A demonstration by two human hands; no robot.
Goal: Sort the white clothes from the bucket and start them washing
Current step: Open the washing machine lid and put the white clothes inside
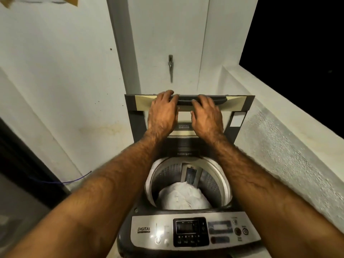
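At the raised lid's (242, 104) top edge, left hand (163, 112) and right hand (206, 116) curl side by side over its crosswise handle (186, 101). The white clothes (183, 197) lie in the drum (214, 175) below, nearer the person.

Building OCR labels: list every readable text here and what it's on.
"DIGITAL": control panel, left end.
"DIGITAL": raised lid, centre.
"Detergent": detergent compartment below the lid.
Labels on the display and buttons: too small and blurred to read.
On the white sticker on the lid: nothing legible.
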